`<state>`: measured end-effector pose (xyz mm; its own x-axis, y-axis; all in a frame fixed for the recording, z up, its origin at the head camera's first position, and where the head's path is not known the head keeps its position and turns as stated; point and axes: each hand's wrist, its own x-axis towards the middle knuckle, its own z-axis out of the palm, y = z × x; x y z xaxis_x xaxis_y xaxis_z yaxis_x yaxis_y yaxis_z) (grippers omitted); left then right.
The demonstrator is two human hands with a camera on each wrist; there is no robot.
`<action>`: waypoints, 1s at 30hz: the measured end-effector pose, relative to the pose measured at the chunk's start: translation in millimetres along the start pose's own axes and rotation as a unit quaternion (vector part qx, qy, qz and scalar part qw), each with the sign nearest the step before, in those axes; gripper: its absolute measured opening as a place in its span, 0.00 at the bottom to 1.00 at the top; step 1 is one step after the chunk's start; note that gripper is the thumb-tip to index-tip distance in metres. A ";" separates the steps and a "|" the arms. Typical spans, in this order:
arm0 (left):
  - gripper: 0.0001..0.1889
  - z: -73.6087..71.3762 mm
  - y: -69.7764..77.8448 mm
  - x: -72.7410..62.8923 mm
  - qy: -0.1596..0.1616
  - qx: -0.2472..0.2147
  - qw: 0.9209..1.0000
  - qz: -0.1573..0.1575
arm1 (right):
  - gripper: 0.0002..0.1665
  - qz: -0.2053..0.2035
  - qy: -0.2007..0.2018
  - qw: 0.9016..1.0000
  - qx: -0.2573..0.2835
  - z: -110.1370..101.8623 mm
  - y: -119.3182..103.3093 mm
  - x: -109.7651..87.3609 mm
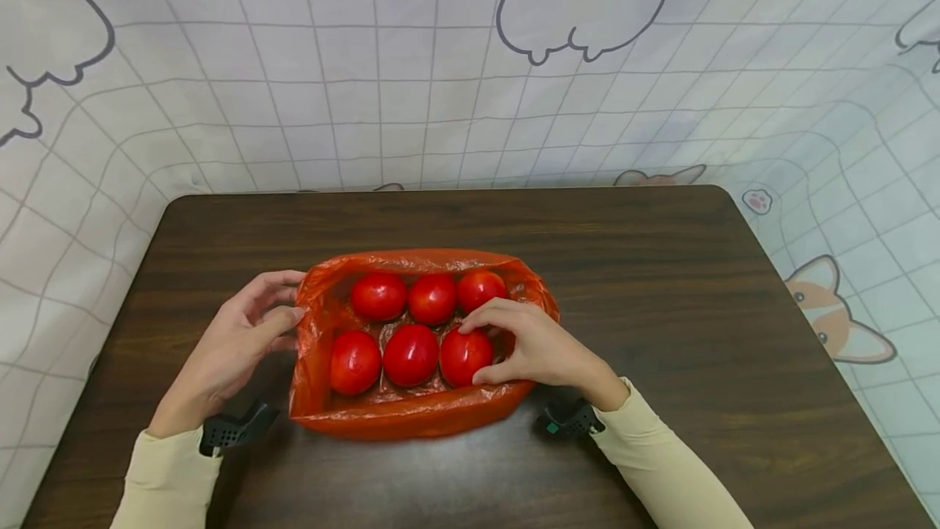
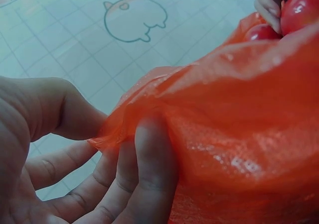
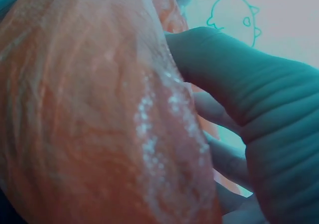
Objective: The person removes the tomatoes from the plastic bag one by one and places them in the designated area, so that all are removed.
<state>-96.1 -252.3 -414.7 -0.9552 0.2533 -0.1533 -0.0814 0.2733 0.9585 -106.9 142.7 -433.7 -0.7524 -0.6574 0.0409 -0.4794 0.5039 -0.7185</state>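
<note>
Open orange-red bag [image 1: 411, 423] lies left of centre on dark table [image 1: 698, 308], wider surface to its right; 6 tomatoes [image 1: 410, 355] inside, 2 rows of 3. Left hand [image 1: 238, 341] pinches bag's left edge; right hand [image 1: 539, 345], over right rim, curls thumb and fingers round near-right tomato [image 1: 464, 357]

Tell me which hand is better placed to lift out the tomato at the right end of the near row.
The right hand, I'd judge: its thumb and fingers span that tomato inside the orange bag. The left hand pinches the bag's left edge, so it looks better suited to steadying.
</note>
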 end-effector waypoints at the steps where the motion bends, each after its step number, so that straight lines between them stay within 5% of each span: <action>1: 0.24 0.1 -0.1 -0.1 0.001 0.001 1.000 -0.001 | 0.29 -0.002 0.002 1.000 0.003 -0.4 0.1 -0.2; 30: 0.25 0.4 -1.3 0.6 0.000 -0.013 1.000 -0.001 | 0.30 -0.010 0.049 0.996 0.076 -16.5 -1.7 0.9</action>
<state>-96.4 -252.1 -416.1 -0.9550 0.2524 -0.1556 -0.0911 0.2497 0.9640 -114.2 150.6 -421.0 -0.7876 -0.6046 0.1191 -0.4270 0.3962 -0.8128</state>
